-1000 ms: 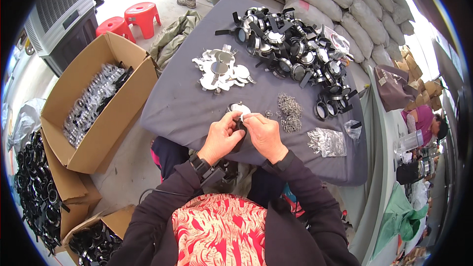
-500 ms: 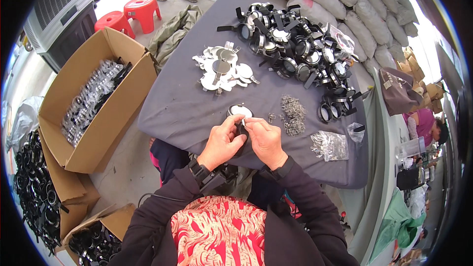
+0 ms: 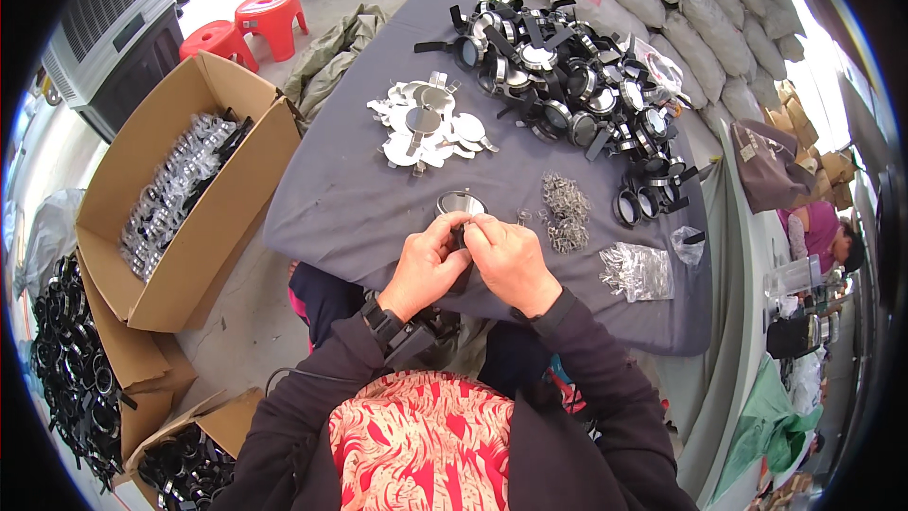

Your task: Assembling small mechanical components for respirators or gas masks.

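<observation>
A round black-rimmed piece with a shiny silvery disc (image 3: 462, 201) is between my hands at the near edge of the cloth-covered table. My left hand (image 3: 424, 267) is closed around its dark lower part. Against the near rim, my right hand (image 3: 515, 265) has thumb and fingers pinched together; what is between those fingertips is hidden. Just right of them lies a heap of small metal clips (image 3: 566, 213), with a few loose ones beside it. Beyond my hands is a pile of flat silvery discs with tabs (image 3: 416, 123).
A large heap of black-and-silver round pieces (image 3: 582, 85) covers the table's far right. A clear bag of metal parts (image 3: 638, 273) lies near the right edge. Left stand an open cardboard box (image 3: 203, 260) and red stools (image 3: 270, 24). Stacked sacks (image 3: 709, 28) rise behind.
The silvery disc has gone from bright white to grey as its reflection changed. My right fingers have shifted slightly up and right along the rim. A person's legs at the top moved left.
</observation>
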The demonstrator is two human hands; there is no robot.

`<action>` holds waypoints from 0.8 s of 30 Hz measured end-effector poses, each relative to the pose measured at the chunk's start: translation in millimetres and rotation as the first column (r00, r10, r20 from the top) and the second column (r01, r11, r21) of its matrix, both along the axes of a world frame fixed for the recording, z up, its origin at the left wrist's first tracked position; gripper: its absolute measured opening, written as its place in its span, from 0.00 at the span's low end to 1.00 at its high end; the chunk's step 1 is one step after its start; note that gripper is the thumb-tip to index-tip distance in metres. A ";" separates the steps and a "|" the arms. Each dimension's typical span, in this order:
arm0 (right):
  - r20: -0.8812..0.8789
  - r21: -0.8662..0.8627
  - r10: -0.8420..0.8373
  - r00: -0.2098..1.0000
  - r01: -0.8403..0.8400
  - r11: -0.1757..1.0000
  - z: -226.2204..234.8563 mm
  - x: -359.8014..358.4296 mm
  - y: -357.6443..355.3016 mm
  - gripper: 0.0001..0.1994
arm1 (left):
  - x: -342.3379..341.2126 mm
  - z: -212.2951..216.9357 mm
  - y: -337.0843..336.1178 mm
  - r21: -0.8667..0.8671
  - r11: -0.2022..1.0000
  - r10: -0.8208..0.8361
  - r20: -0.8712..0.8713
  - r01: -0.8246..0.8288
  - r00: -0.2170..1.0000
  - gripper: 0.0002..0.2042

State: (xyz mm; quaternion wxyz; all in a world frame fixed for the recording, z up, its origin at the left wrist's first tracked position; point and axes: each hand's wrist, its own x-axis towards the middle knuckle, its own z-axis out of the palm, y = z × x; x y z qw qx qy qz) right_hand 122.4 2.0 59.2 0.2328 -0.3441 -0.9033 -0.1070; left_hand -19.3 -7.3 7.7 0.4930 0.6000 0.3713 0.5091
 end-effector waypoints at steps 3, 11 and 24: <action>-0.084 -0.112 -0.065 0.994 0.055 0.992 -2.2 2.8 0.9 0.07 | 3.4 5.9 -0.2 -0.020 0.999 0.050 0.045 -0.049 0.998 0.15; -0.477 -0.610 -0.485 0.733 0.121 0.783 11.9 48.5 4.6 0.05 | 7.7 -0.8 8.9 -0.113 0.983 0.148 0.017 -0.145 0.989 0.09; -0.129 -0.513 -0.610 0.782 0.474 0.715 -29.1 46.2 -33.1 0.08 | 6.4 2.6 8.1 -0.087 0.993 0.074 -0.012 -0.075 0.997 0.08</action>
